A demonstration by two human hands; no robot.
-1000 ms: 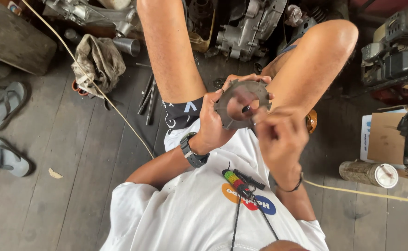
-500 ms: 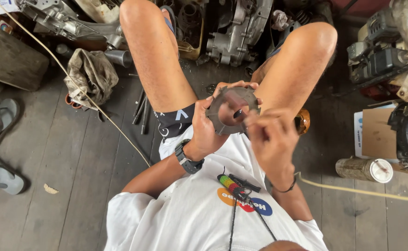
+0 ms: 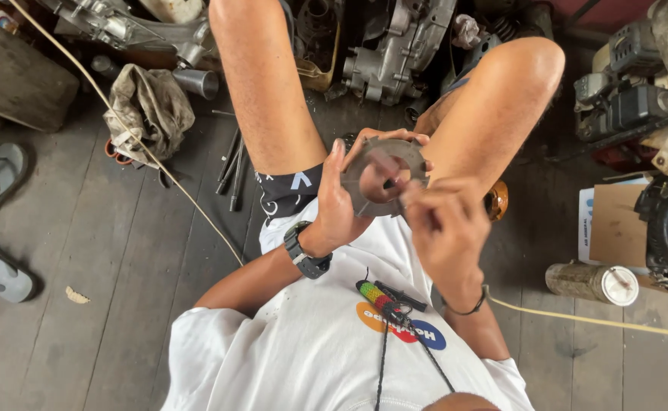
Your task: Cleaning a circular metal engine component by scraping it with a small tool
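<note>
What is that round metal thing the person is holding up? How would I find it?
Start at the two bare knees in the middle of the picture; between them the left hand grips a flat grey metal ring by its rim, while the right hand touches its face. Unlike the bulky engine parts on the floor beyond, it is thin with a big hole in the middle.

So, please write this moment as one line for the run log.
left hand: holds grey metal ring | right hand: works at ring with thin tool | setting: wooden floor, engine parts
</note>
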